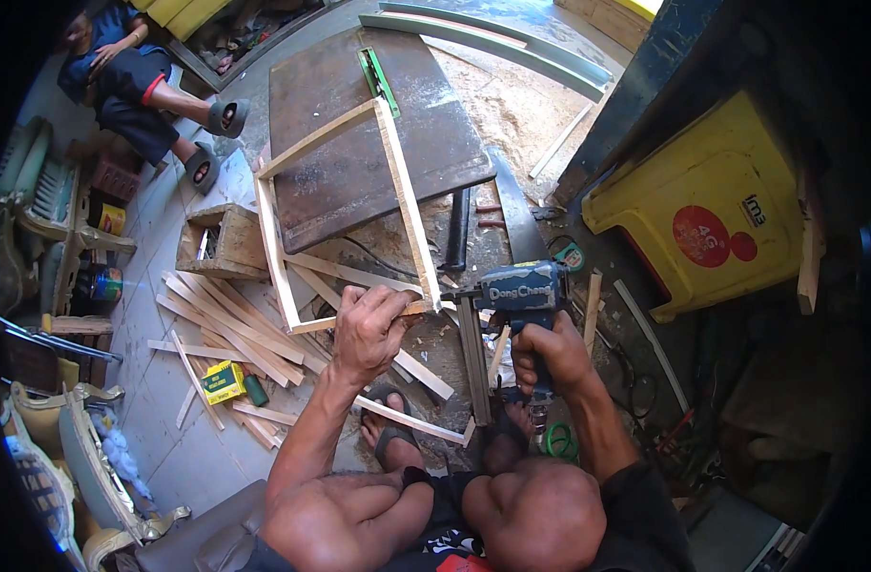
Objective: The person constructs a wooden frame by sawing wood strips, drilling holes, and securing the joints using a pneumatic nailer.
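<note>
Gripping pale rectangular wooden frame [404,191] outside brown worktop's [435,133] near edge, left hand [367,330] should brace; right hand [552,353], clutching blue pistol-shaped nailer [521,289], aim square.

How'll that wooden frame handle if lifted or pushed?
The wooden frame is probably light for its size: thin slats around an open middle. They look fairly stiff, with no visible sag. Pushed sideways, it may skew; no diagonal brace shows.
</note>
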